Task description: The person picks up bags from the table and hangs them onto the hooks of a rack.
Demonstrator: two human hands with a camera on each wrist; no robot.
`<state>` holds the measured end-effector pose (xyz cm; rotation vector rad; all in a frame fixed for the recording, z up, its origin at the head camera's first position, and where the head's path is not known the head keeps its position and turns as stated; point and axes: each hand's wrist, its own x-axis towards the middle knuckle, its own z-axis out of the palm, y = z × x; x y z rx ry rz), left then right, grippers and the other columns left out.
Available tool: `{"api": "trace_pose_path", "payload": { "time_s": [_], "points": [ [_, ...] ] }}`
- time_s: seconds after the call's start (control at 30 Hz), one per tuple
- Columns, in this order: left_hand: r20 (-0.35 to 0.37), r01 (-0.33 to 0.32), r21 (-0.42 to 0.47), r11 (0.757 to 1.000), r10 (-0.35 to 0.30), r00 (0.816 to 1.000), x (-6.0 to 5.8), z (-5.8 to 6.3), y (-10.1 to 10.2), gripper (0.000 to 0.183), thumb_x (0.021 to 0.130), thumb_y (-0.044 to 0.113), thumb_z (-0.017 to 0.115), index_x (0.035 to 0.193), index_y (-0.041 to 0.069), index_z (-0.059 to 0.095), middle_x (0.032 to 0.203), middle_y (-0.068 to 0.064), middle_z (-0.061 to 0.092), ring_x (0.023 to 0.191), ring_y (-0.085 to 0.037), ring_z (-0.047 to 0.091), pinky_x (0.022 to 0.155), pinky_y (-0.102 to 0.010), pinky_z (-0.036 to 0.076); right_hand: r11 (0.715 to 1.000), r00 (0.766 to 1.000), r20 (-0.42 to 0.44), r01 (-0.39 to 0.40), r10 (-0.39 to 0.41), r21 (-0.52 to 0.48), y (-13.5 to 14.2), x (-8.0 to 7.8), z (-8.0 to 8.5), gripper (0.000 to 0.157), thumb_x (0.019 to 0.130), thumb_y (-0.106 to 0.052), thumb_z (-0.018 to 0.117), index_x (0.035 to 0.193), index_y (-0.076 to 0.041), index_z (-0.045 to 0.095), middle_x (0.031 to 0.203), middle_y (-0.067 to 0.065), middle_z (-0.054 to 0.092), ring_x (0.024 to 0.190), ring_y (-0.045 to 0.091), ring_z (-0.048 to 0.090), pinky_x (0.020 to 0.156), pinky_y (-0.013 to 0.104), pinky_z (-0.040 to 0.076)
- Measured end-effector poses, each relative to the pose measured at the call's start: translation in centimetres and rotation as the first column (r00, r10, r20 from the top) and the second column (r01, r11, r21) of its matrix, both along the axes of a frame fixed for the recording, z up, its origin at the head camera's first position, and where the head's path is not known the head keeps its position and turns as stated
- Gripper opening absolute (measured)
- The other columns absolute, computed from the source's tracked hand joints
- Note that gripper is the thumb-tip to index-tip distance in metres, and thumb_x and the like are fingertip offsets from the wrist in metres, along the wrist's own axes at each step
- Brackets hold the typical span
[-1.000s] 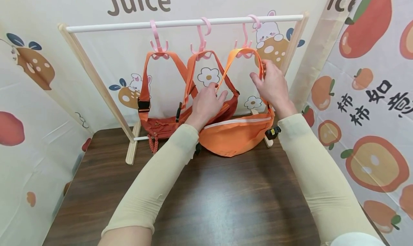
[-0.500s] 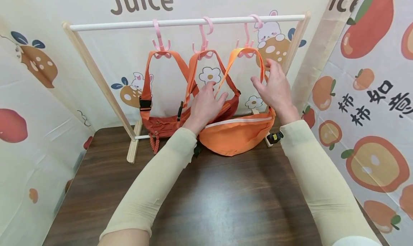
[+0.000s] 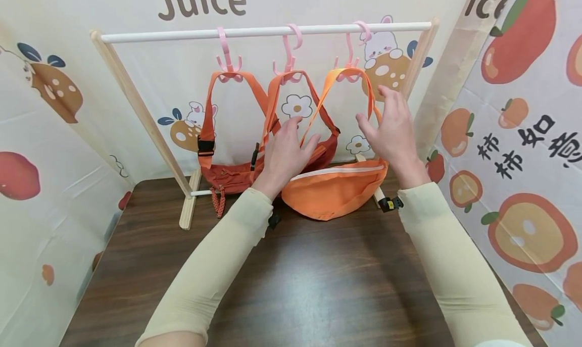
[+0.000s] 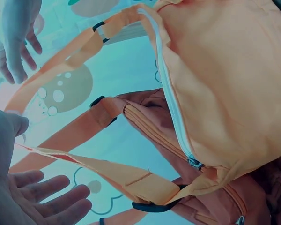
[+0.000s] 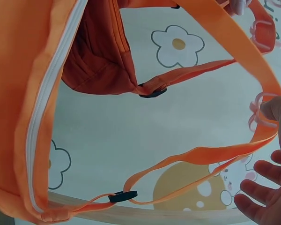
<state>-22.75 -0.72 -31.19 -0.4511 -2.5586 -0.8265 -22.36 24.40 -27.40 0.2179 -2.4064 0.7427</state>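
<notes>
An orange waist bag (image 3: 334, 193) with a white zipper hangs by its strap (image 3: 328, 82) from the rightmost pink hook (image 3: 350, 69). My left hand (image 3: 286, 152) is at the strap's left side, fingers spread and holding nothing; in the left wrist view its fingers (image 4: 61, 199) are relaxed beside the strap. To the right of the strap, my right hand (image 3: 392, 130) hovers with thumb and fingers apart. The right wrist view shows that palm (image 5: 271, 197) bare. Behind my left hand, a darker rust-orange waist bag (image 3: 328, 147) hangs from the middle pink hook (image 3: 288, 66).
Another rust-orange bag (image 3: 232, 179), with a braided cord, hangs on the left pink hook (image 3: 227, 64). A white rail (image 3: 254, 32) on wooden legs carries the hooks. The rack stands on a dark wooden table (image 3: 291, 286) against printed cloth walls. A loose black buckle (image 3: 390, 204) dangles at right.
My right hand has let go of the orange bag's strap and drawn away to the right, its fingers opening. My left hand has shifted slightly left and down. The bags hang nearly still.
</notes>
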Motion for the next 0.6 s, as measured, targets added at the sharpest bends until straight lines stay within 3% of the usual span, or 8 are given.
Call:
{"api": "trace_pose_path", "payload": {
  "time_s": [0.13,0.33,0.5,0.6],
  "points": [
    [-0.017,0.011,0.009,1.0,-0.011,1.0,0.6,-0.1,-0.5,0.066,0.103,0.052,0.064,0.15,0.006,0.055,0.142,-0.011,0.064,0.114,-0.027,0.067,0.104,-0.049,0.051,0.999,0.998,-0.052,-0.02,0.021,0.026,-0.2,0.5,-0.3,0.072,0.101,-0.04,0.069,0.159,-0.007,0.042,0.156,0.013,0.05,0.141,0.03,0.046,0.118,0.048,0.038],
    [-0.01,0.019,0.038,0.999,-0.019,1.0,1.6,0.0,-1.0,0.067,0.103,0.051,0.066,0.152,0.008,0.052,0.148,-0.009,0.059,0.127,-0.026,0.061,0.101,-0.046,0.054,0.996,0.991,-0.115,-0.066,0.072,0.054,-0.6,1.3,-0.9,0.068,0.1,-0.036,0.072,0.154,-0.002,0.048,0.151,0.016,0.054,0.137,0.034,0.049,0.114,0.05,0.041],
    [-0.024,0.036,0.058,0.998,-0.035,0.999,2.4,0.0,-1.5,0.067,0.103,0.05,0.067,0.153,0.009,0.052,0.149,-0.007,0.059,0.125,-0.025,0.061,0.094,-0.046,0.056,0.991,0.982,-0.149,-0.105,0.116,0.084,-0.9,1.8,-1.6,0.067,0.098,-0.033,0.074,0.152,-0.002,0.05,0.146,0.019,0.056,0.132,0.037,0.053,0.111,0.054,0.044],
    [-0.045,0.051,0.051,0.997,-0.049,0.998,2.8,0.0,-1.9,0.066,0.103,0.049,0.067,0.153,0.009,0.052,0.146,-0.008,0.06,0.113,-0.023,0.063,0.088,-0.045,0.057,0.987,0.978,-0.158,-0.123,0.138,0.101,-1.1,2.1,-2.0,0.066,0.098,-0.03,0.075,0.152,-0.001,0.051,0.145,0.02,0.057,0.132,0.038,0.053,0.11,0.056,0.044]
  ]
}}
